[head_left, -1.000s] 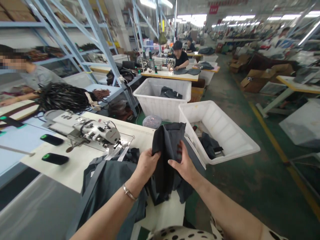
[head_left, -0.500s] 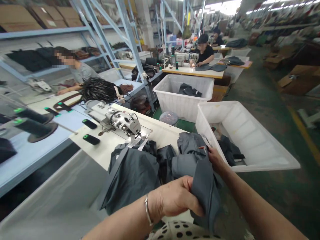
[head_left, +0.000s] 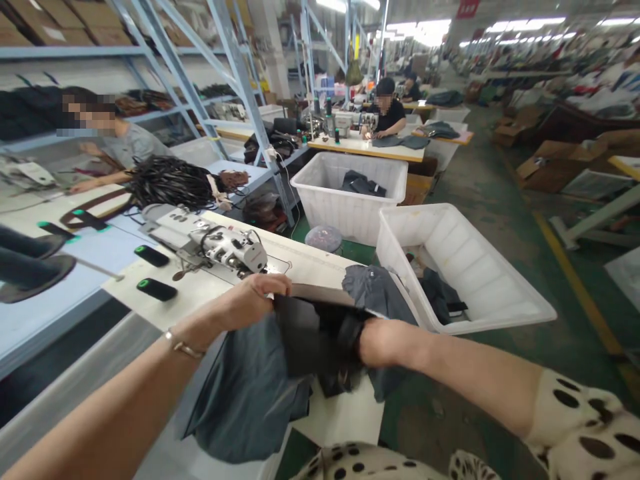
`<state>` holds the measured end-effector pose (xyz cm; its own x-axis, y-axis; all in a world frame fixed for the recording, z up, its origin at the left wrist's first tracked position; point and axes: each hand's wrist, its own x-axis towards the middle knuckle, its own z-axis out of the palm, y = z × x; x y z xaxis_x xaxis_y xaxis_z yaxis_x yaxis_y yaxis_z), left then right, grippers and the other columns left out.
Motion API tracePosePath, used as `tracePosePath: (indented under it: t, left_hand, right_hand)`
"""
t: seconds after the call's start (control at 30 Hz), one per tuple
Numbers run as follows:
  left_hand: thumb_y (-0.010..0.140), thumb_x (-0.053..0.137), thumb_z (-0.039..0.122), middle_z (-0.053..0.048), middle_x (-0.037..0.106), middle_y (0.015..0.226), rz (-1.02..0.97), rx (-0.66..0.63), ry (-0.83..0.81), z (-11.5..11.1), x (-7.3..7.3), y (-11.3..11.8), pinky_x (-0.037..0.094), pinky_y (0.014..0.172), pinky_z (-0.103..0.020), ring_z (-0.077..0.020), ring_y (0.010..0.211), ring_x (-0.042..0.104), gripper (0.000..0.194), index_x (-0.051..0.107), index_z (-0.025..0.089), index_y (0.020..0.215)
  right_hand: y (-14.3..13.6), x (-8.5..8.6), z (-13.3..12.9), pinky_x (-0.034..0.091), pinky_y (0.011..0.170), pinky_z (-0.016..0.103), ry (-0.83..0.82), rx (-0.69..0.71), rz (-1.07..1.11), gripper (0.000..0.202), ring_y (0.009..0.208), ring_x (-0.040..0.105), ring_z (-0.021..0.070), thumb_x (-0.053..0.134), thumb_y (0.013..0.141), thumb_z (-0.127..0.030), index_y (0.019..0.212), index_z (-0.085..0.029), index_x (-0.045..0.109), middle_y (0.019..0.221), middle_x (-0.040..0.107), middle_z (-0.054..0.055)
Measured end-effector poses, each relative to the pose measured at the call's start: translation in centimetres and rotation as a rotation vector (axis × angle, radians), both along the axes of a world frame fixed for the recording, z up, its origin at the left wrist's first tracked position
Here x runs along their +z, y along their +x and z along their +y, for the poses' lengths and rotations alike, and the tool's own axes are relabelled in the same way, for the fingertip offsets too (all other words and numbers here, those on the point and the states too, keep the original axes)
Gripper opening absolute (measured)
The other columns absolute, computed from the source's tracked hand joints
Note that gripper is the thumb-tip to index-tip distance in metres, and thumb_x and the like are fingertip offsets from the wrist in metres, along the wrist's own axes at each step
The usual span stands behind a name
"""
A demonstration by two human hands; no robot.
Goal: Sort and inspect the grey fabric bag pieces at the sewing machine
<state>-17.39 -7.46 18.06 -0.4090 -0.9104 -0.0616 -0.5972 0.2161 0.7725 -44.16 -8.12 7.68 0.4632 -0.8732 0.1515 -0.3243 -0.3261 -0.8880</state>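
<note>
Close to the sewing machine's head (head_left: 225,248), my left hand (head_left: 263,293) pinches the upper left corner of a dark cloth piece (head_left: 305,337). The same piece is gripped at its right side by my right hand (head_left: 383,341), whose fingers are partly hidden in the cloth. It hangs stretched between both hands, slightly blurred. Under my left forearm a grey-green garment (head_left: 240,393) drapes over the front edge of the white table (head_left: 345,417). Another grey garment (head_left: 373,287) lies behind my right hand.
Two white bins (head_left: 480,267) (head_left: 350,200) with dark cloth stand beyond the table. Black thread spools (head_left: 157,289) and a bundle of black strips (head_left: 167,183) are at left. One person (head_left: 135,143) sits at left, another (head_left: 390,117) at a far machine.
My left hand has moved up and left to the machine, my right hand slightly down and left. The dark piece is now spread between them. The view has turned somewhat right.
</note>
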Motion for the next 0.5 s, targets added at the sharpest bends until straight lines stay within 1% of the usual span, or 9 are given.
tracePosePath:
  t: [0.07, 0.13, 0.2, 0.23, 0.3, 0.37, 0.4, 0.43, 0.5]
  left_hand:
    - [0.056, 0.039, 0.002, -0.002, 0.053, 0.068, -0.320, -0.156, -0.206, -0.1, -0.7, 0.7, 0.038, 0.074, -0.029, -0.0159, 0.074, 0.047, 0.019, 0.051, 0.017, 0.054]
    - [0.054, 0.035, -0.001, -0.001, 0.052, 0.068, -0.420, -0.203, -0.342, 0.0, -1.0, 1.2, 0.037, 0.073, -0.027, -0.0148, 0.075, 0.046, 0.024, 0.052, 0.016, 0.056]
    - [0.055, 0.036, -0.003, -0.002, 0.054, 0.073, -0.340, -0.146, -0.403, 0.1, -0.7, 1.2, 0.038, 0.072, -0.026, -0.0142, 0.076, 0.048, 0.027, 0.055, 0.016, 0.059]
    - [0.057, 0.038, -0.002, -0.003, 0.056, 0.076, -0.262, -0.087, -0.416, 0.2, -0.3, 1.1, 0.039, 0.072, -0.026, -0.0143, 0.077, 0.050, 0.025, 0.056, 0.015, 0.059]
    - [0.061, 0.046, 0.004, -0.006, 0.059, 0.082, -0.079, 0.058, -0.383, 0.1, 0.5, 0.7, 0.041, 0.069, -0.026, -0.0154, 0.074, 0.054, 0.017, 0.058, 0.014, 0.058]
    - [0.061, 0.050, 0.011, -0.007, 0.061, 0.083, 0.055, 0.173, -0.306, 0.1, 1.1, 0.5, 0.042, 0.064, -0.026, -0.0161, 0.070, 0.055, 0.011, 0.059, 0.014, 0.056]
    - [0.061, 0.050, 0.012, -0.007, 0.061, 0.082, 0.071, 0.191, -0.266, 0.3, 1.3, 0.5, 0.042, 0.063, -0.026, -0.0163, 0.069, 0.055, 0.011, 0.059, 0.014, 0.054]
    - [0.060, 0.050, 0.012, -0.007, 0.061, 0.082, 0.066, 0.177, -0.222, 0.6, 1.4, 0.5, 0.042, 0.065, -0.026, -0.0165, 0.070, 0.055, 0.012, 0.059, 0.014, 0.052]
    - [0.060, 0.055, 0.015, -0.007, 0.063, 0.088, 0.058, 0.090, -0.096, 1.7, 1.6, 0.6, 0.044, 0.072, -0.028, -0.0181, 0.077, 0.057, 0.010, 0.061, 0.014, 0.052]
  right_hand:
    - [0.6, 2.8, -1.2, 0.047, 0.057, 0.025, 0.011, 0.213, 0.125, 0.035, 0.040, 0.046, 0.0085, 0.075, 0.062, -0.018, 0.038, -0.018, 0.049, 0.037, 0.048, -0.004]
    - [0.3, 7.3, -2.5, 0.043, 0.052, 0.023, 0.044, 0.541, 0.222, 0.031, 0.037, 0.044, 0.0083, 0.075, 0.049, -0.006, 0.035, -0.020, 0.051, 0.034, 0.047, -0.004]
    - [-0.2, 12.0, -3.8, 0.044, 0.052, 0.021, 0.098, 0.934, 0.265, 0.004, 0.049, 0.055, 0.0101, 0.071, 0.062, -0.018, 0.061, -0.022, 0.069, 0.053, 0.063, -0.004]
    - [-0.3, 13.8, -4.3, 0.045, 0.055, 0.021, 0.125, 0.984, 0.219, 0.009, 0.057, 0.059, 0.0107, 0.063, 0.071, -0.025, 0.073, -0.022, 0.071, 0.064, 0.067, -0.003]
    - [0.5, 15.5, -5.0, 0.045, 0.055, 0.021, 0.066, 0.847, 0.152, 0.017, 0.060, 0.060, 0.0114, 0.055, 0.078, -0.027, 0.079, -0.020, 0.071, 0.069, 0.068, -0.002]
    - [2.1, 15.2, -5.1, 0.041, 0.052, 0.022, -0.114, 0.632, 0.271, 0.011, 0.051, 0.054, 0.0106, 0.061, 0.071, -0.019, 0.063, -0.019, 0.067, 0.057, 0.061, -0.003]
    - [3.0, 14.7, -4.9, 0.039, 0.051, 0.022, -0.199, 0.585, 0.360, 0.010, 0.048, 0.050, 0.0097, 0.063, 0.068, -0.015, 0.059, -0.019, 0.065, 0.052, 0.058, -0.003]
    - [3.8, 14.3, -4.7, 0.037, 0.051, 0.022, -0.253, 0.595, 0.433, 0.010, 0.048, 0.047, 0.0091, 0.064, 0.067, -0.013, 0.059, -0.019, 0.064, 0.052, 0.056, -0.004]
    - [4.9, 14.2, -4.5, 0.037, 0.054, 0.021, -0.231, 0.754, 0.425, 0.005, 0.054, 0.048, 0.0090, 0.061, 0.074, -0.018, 0.072, -0.019, 0.066, 0.060, 0.057, -0.003]
